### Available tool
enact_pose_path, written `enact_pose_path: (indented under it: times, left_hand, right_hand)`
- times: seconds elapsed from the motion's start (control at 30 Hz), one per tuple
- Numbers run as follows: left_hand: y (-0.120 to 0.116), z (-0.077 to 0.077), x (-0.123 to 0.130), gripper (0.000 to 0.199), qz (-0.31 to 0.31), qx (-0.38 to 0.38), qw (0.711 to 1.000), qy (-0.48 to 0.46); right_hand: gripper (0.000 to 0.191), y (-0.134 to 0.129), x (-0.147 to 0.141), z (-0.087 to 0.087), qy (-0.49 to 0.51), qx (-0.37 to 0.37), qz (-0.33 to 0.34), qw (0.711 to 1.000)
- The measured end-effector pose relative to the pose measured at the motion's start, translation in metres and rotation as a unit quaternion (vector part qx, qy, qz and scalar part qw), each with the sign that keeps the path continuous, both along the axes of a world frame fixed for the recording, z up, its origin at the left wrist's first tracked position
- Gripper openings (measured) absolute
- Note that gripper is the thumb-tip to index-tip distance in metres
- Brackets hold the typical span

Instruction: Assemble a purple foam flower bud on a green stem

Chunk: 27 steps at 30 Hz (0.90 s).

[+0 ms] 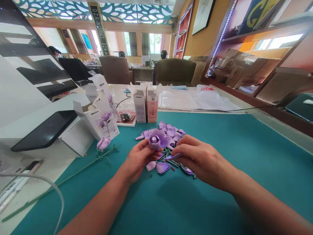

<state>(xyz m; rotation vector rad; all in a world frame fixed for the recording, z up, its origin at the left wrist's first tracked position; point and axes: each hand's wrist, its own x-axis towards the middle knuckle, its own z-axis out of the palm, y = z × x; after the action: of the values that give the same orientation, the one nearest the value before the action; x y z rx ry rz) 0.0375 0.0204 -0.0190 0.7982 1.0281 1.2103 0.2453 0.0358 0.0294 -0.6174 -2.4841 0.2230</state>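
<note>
Between its thumb and fingers my left hand [140, 157] grips a partly built purple toy flower [155, 141], its cup-shaped centre facing me and a few wide petals around it. My right hand [199, 160], just to the right, pinches a loose purple petal [175, 156] low over the parts. Behind and below both hands lies a pile of purple petals [168, 130], mixed with small green pieces [166, 152]. Nearer to me, another loose petal [163, 167] and a tiny red piece [173, 169] rest on the green mat [220, 209].
A purple rosebud [103, 143] on a long green stem [73, 171] lies at left. Behind it stand an open flower box [105, 122], a grey box [140, 107] and a pink box [152, 109]. A tablet [46, 130] and a cable [60, 195] are at far left.
</note>
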Motion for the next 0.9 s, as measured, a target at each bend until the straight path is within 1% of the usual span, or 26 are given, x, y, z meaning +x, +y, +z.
enact_pose_path:
  times: [0.07,0.17,0.27,0.4,0.47,0.67,0.9]
  left_hand:
    - [0.000,-0.002,-0.001,0.025,-0.009,-0.002,1.000,-0.007]
    - [0.001,-0.003,-0.002,0.026,-0.021,-0.014,1.000,-0.018]
    - [0.001,-0.002,-0.002,0.030,-0.027,-0.023,0.999,-0.034]
    - [0.001,-0.003,0.000,0.033,-0.037,-0.031,0.997,-0.051]
    - [0.001,-0.004,0.001,0.031,-0.031,-0.040,0.997,-0.061]
    - [-0.001,-0.007,0.003,0.032,-0.018,-0.065,0.993,-0.091]
    - [-0.002,-0.005,0.002,0.031,-0.029,-0.064,0.991,-0.111]
  right_hand:
    - [0.021,-0.001,0.000,0.001,-0.005,0.022,-0.001,1.000]
    - [0.024,-0.002,-0.001,0.002,-0.001,0.054,-0.020,0.998]
    - [0.026,-0.002,0.000,0.000,0.022,0.096,-0.044,0.994]
    - [0.027,-0.002,-0.001,-0.003,0.059,0.142,-0.058,0.986]
    - [0.027,-0.002,-0.002,-0.004,0.059,0.156,-0.061,0.984]
    - [0.026,-0.002,-0.007,-0.007,0.013,0.185,-0.049,0.981]
    - [0.026,0.001,-0.007,-0.009,0.032,0.212,-0.061,0.975]
